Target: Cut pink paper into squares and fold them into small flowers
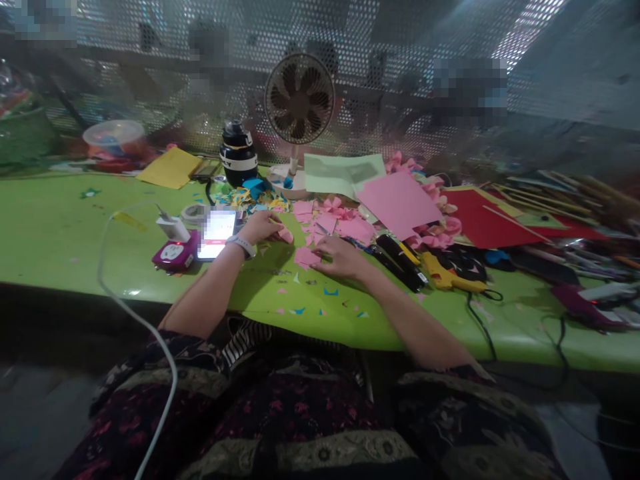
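Observation:
My left hand (pixel 259 228), with a pale band on the wrist, is closed with its fingertips on a small pink paper piece (pixel 286 234) just above the green table (pixel 260 283). A short way to the right, my right hand (pixel 341 257) pinches the edge of another pink paper piece (pixel 304 257). Behind my hands spreads a heap of pink paper cutouts (pixel 356 230). A lit phone (pixel 218 235) lies beside my left wrist. To the right of my right hand is a black stapler-like tool (pixel 400 262).
Paper scraps (pixel 297 311) dot the table front. A fan (pixel 300 100), a black bottle (pixel 239 157) and pink sheet (pixel 400 203) stand or lie behind. At right is a yellow glue gun (pixel 445 272); at left, a purple power socket (pixel 175 255) with a white cable (pixel 163 347).

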### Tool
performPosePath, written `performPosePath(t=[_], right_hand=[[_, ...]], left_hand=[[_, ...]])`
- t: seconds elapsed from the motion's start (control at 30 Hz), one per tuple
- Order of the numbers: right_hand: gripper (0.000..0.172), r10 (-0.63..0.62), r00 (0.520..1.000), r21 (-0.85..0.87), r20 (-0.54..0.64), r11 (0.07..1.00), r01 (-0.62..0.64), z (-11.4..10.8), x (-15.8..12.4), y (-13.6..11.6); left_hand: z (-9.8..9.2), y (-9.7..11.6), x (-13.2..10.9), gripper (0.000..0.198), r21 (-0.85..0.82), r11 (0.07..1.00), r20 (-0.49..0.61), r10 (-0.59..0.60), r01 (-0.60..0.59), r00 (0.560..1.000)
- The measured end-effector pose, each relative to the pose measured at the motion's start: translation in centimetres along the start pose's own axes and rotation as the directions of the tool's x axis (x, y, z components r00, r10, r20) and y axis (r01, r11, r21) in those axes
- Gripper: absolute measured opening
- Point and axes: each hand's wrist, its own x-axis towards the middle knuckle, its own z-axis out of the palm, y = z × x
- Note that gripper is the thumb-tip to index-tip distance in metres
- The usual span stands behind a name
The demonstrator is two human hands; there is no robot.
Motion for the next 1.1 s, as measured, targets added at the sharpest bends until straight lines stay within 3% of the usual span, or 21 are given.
performPosePath(t=[0.17, 0.27, 0.4, 0.5, 0.7, 0.93, 1.1], right_hand=[[0.022, -0.02, 0.999, -0.004, -0.037, 1.0, 0.02, 0.1, -0.1, 0.3], [0.021, -0.008, 0.999, 0.015, -0.046, 1.0, 0.009, 0.1, -0.1, 0.3], [0.024, 0.029, 0.998, 0.012, -0.047, 1.0, -0.029, 0.1, -0.1, 0.0], [0.024, 0.054, 0.997, 0.03, -0.062, 0.998, -0.052, 0.2, -0.4, -0.4], [0.025, 0.056, 0.997, 0.032, -0.059, 0.998, -0.054, 0.0, -0.8, -0.9], [0.023, -0.005, 0.999, 0.039, -0.044, 0.999, 0.007, -0.1, -0.8, -0.6], [0.017, -0.125, 0.989, 0.048, -0.073, 0.991, 0.128, 0.4, -0.5, 0.6]], left_hand=[[-0.2, -0.5, 0.1, 0.016, 0.216, 0.973, -0.012, 0.092, -0.087, 0.996], [-0.1, -0.3, -0.2, 0.018, 0.404, 0.903, -0.076, 0.19, -0.144, 0.979], [0.8, 0.3, -1.0, 0.029, 0.625, 0.758, -0.192, 0.382, -0.187, 0.904], [1.9, 0.8, -1.6, 0.032, 0.69, 0.675, -0.139, 0.478, -0.262, 0.868], [3.0, 1.0, -2.1, 0.03, 0.68, 0.637, 0.038, 0.464, -0.363, 0.885], [2.8, 1.1, -2.2, 0.03, 0.698, 0.625, 0.035, 0.456, -0.348, 0.889], [3.0, 1.3, -2.4, 0.03, 0.73, 0.589, 0.046, 0.464, -0.347, 0.884]])
